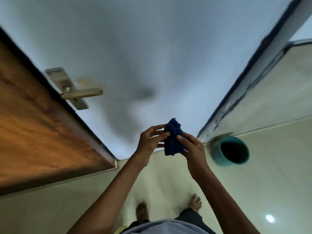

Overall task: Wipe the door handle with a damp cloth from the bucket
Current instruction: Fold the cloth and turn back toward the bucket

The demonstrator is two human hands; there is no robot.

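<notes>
A dark blue cloth is bunched up between both of my hands in the middle of the view. My left hand pinches its left side with thumb and fingers. My right hand grips its lower right part. The metal lever door handle sits on its plate at the edge of the wooden door, up and to the left of the cloth, well apart from my hands. The teal bucket stands on the floor to the right of my right hand, dark inside.
A pale wall fills the space ahead. A dark-framed partition runs along the right. Pale floor tiles lie below, with my bare feet on them.
</notes>
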